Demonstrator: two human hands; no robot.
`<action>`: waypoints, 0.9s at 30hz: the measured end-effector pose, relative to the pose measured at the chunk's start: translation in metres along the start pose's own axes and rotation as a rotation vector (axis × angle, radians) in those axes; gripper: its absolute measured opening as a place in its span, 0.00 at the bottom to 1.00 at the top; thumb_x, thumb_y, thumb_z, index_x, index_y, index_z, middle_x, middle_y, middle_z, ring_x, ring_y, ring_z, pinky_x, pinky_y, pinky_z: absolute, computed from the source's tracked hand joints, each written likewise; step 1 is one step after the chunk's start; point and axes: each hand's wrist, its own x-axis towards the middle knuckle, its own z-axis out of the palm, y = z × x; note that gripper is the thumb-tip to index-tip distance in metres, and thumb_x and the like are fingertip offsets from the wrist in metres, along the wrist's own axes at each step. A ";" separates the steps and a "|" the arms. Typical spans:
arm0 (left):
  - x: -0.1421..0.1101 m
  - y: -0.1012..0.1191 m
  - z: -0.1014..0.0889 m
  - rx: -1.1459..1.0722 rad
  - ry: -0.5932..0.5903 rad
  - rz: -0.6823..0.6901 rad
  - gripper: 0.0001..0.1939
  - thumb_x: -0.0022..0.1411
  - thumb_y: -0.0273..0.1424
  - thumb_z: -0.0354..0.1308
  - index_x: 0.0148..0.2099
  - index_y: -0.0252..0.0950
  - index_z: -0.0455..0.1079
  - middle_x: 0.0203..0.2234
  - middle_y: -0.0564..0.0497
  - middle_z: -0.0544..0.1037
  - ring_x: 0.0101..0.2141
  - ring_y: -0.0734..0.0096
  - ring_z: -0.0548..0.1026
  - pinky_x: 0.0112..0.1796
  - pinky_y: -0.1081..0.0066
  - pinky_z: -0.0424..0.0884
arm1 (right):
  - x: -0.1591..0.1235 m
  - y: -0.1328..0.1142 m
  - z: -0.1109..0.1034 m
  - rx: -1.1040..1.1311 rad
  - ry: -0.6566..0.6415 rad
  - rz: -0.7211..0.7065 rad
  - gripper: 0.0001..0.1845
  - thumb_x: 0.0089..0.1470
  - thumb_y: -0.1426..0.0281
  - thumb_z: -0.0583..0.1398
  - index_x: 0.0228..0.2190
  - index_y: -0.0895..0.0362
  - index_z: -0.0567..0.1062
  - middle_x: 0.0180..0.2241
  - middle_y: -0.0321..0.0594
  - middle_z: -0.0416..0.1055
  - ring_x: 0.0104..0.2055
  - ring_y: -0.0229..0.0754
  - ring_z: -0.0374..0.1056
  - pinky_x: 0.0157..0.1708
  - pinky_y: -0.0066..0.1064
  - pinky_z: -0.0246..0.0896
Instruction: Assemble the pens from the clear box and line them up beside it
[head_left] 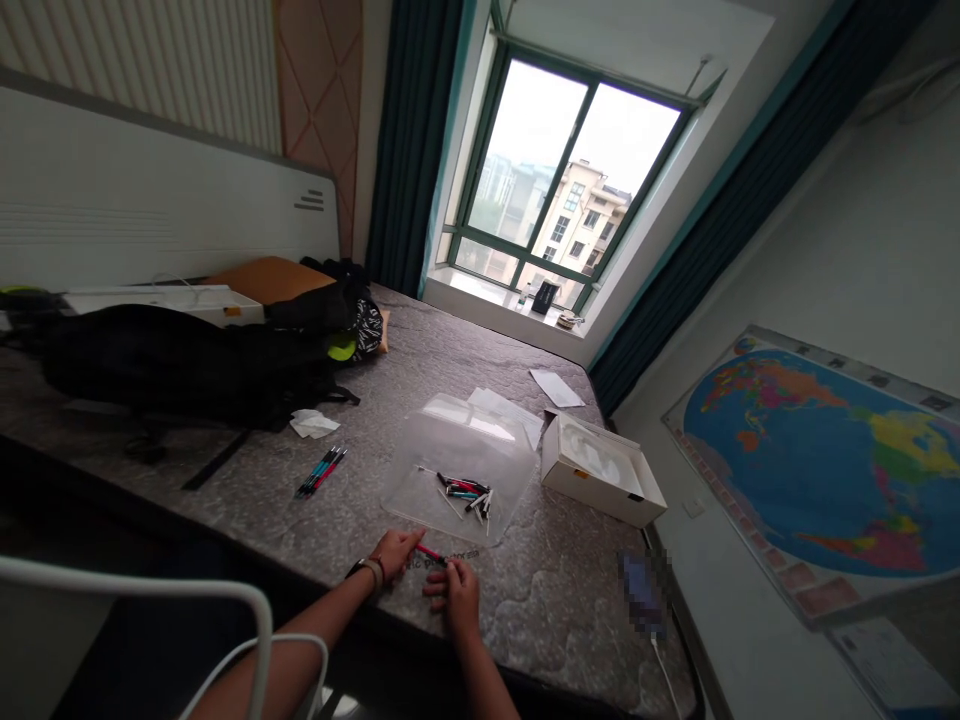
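Note:
My left hand (393, 553) and my right hand (455, 592) rest on the near edge of a grey mattress (262, 510). Both pinch the two ends of a thin red pen (431, 552) lying between them, fingers closed. Just beyond it sits a clear plastic tray (420, 450) holding several pens and pen parts (466, 492). A small bunch of blue and red pens (321, 471) lies to the left on the mattress.
An open white box (600, 470) sits right of the tray. Black bags (180, 365) and a crumpled tissue (313, 424) lie at the left. Papers (556, 388) are farther back. A world map (825, 470) hangs on the right wall. A white chair back (150, 600) is near me.

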 end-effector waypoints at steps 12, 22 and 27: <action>0.000 -0.006 0.000 0.069 -0.026 0.075 0.34 0.52 0.66 0.42 0.20 0.39 0.58 0.09 0.57 0.60 0.10 0.76 0.58 0.12 0.74 0.52 | 0.009 -0.005 -0.004 -0.037 -0.112 0.117 0.30 0.50 0.40 0.53 0.26 0.55 0.63 0.16 0.36 0.70 0.13 0.39 0.67 0.09 0.23 0.55; -0.004 -0.004 -0.002 0.181 -0.037 0.192 0.32 0.58 0.60 0.40 0.17 0.39 0.57 0.11 0.56 0.58 0.15 0.73 0.60 0.21 0.72 0.55 | 0.009 -0.005 -0.008 -0.108 -0.185 0.153 0.25 0.55 0.45 0.51 0.26 0.54 0.62 0.16 0.34 0.70 0.12 0.36 0.64 0.11 0.23 0.50; -0.001 -0.008 -0.003 0.165 -0.025 0.250 0.31 0.58 0.59 0.43 0.17 0.39 0.57 0.12 0.56 0.57 0.18 0.74 0.58 0.23 0.72 0.53 | 0.011 -0.007 -0.008 -0.191 -0.218 0.162 0.25 0.58 0.46 0.48 0.25 0.54 0.63 0.16 0.34 0.69 0.12 0.36 0.62 0.12 0.23 0.48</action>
